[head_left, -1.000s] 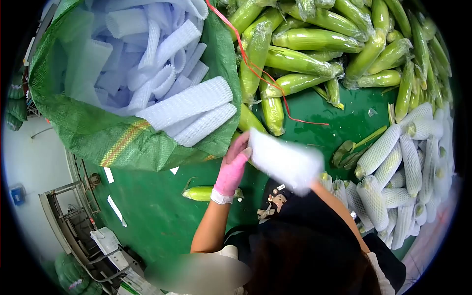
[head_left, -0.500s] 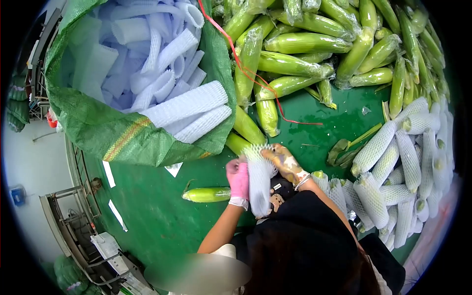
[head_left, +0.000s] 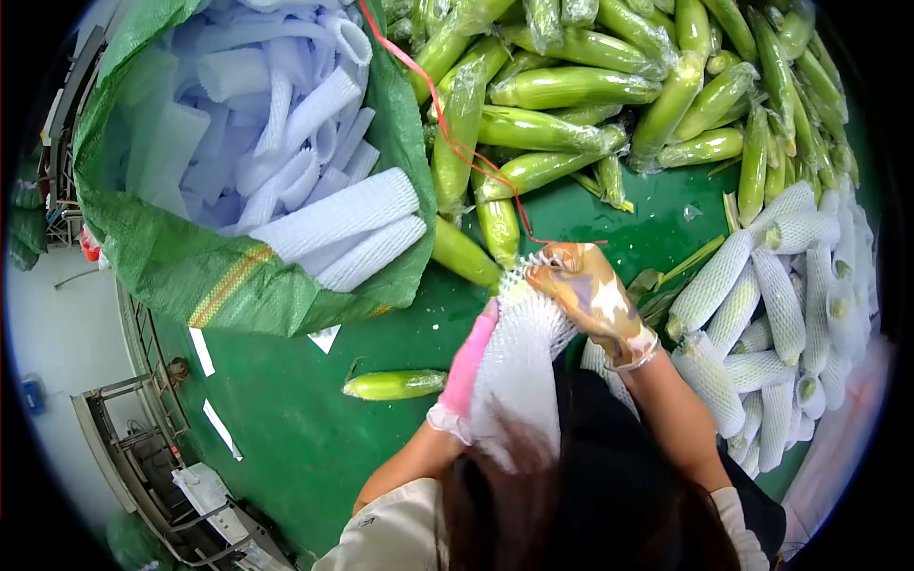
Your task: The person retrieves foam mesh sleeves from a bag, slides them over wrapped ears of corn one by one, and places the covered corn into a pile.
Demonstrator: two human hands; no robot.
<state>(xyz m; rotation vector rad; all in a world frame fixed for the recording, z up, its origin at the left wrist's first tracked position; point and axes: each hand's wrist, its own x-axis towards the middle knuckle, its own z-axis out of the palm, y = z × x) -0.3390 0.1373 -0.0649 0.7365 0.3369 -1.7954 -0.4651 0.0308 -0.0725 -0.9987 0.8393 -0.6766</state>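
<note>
A white foam net sleeve (head_left: 519, 366) is held upright in front of my body, with a yellow-green tint showing through the mesh near its top; what is inside is mostly hidden. My left hand (head_left: 466, 366), in a pink glove, is closed around the sleeve's left side. Gloved in a brown-and-cream pattern, my right hand (head_left: 592, 300) grips the sleeve's upper rim from the right. One ear of corn (head_left: 395, 384) lies by itself left of my left hand.
A green woven sack (head_left: 314, 309) full of foam net sleeves (head_left: 333, 214) stands at upper left. Plastic-wrapped corn (head_left: 576, 86) is heaped at the back. Corn in foam sleeves (head_left: 785, 314) is piled at right. A red string (head_left: 443, 119) hangs across the sack's edge.
Both hands have come up larger and nearer the camera with the foam sleeve. My right hand has shifted right and up, and the sleeve's mesh rim looks stretched. The view has moved slightly.
</note>
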